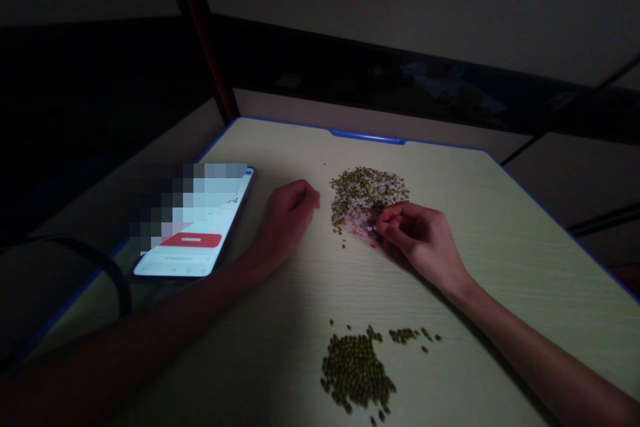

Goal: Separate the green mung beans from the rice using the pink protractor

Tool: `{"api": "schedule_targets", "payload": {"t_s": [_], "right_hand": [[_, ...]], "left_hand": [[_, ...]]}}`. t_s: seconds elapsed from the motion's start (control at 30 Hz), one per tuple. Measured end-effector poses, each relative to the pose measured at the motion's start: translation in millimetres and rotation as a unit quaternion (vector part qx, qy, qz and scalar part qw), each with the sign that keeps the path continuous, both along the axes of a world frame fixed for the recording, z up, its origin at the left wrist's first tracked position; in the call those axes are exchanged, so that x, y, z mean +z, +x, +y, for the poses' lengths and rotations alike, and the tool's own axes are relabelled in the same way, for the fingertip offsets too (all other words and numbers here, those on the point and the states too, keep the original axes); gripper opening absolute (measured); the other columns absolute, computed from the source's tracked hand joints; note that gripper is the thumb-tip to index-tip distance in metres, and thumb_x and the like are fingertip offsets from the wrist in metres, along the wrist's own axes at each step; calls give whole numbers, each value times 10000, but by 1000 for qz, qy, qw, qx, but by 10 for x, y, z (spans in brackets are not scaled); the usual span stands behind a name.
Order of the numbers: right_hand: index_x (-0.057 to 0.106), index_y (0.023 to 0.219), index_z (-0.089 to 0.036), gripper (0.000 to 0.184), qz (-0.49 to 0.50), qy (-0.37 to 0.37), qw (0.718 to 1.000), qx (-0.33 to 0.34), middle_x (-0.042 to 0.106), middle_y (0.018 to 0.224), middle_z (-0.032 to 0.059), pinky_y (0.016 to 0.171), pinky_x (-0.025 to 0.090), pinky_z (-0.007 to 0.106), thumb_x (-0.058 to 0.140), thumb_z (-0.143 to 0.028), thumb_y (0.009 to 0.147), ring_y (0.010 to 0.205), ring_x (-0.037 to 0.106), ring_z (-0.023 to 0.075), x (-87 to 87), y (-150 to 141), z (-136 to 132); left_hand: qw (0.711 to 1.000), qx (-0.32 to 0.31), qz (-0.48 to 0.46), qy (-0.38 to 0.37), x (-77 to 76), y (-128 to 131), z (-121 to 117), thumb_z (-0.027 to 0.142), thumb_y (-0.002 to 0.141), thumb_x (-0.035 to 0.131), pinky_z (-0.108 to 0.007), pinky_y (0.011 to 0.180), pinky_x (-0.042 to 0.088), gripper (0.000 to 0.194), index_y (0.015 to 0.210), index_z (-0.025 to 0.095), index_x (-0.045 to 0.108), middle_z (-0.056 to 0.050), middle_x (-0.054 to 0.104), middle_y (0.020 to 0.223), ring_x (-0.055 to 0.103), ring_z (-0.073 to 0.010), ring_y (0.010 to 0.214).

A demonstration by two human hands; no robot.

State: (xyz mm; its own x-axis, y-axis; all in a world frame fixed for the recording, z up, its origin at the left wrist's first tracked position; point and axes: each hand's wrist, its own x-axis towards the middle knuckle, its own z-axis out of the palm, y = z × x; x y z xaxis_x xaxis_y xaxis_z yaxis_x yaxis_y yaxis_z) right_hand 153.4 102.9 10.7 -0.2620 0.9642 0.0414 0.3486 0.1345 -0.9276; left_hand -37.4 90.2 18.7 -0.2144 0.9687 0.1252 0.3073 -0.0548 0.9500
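My right hand (423,230) is closed in a pinch at the near edge of a thin, clear plastic bag (361,223) with pink marks. Small green beans (350,181), which look like mung beans, lie spread over and around the bag, with pale patches among them. To the left of this heap, my left hand (293,213) rests on the table with its fingers curled in. I see nothing in it, though some fingertips are hidden. Closer to me sits a second, denser pile of green beans (356,370), with a short trail of loose beans (405,335) at its upper right.
A lit phone (200,257) lies to the left of my left forearm, part of its screen blurred out. A dark cable (117,273) curves over the table's left side. The pale wood-grain table (500,227) has a blue edge and a blue handle (367,137) at the far side.
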Motion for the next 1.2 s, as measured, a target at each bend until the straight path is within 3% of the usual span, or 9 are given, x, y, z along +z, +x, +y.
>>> {"api": "schedule_targets", "payload": {"t_s": [0.87, 1.2], "right_hand": [[585, 789, -121, 122, 1, 31, 998, 46, 461, 519, -42, 386, 297, 202, 577, -230, 735, 431, 381, 61, -36, -37, -3], [645, 902, -113, 192, -101, 115, 982, 109, 498, 563, -22, 429, 323, 221, 538, -228, 793, 473, 408, 77, 48, -124, -2]], "left_hand": [[1000, 7, 9, 4, 8, -1, -3, 136, 678, 453, -213, 433, 259, 190, 493, 180, 443, 70, 387, 418, 362, -86, 437], [1000, 6, 13, 5, 3, -2, 4, 156, 678, 455, -223, 422, 237, 184, 497, 183, 438, 72, 369, 413, 340, -87, 421]]}}
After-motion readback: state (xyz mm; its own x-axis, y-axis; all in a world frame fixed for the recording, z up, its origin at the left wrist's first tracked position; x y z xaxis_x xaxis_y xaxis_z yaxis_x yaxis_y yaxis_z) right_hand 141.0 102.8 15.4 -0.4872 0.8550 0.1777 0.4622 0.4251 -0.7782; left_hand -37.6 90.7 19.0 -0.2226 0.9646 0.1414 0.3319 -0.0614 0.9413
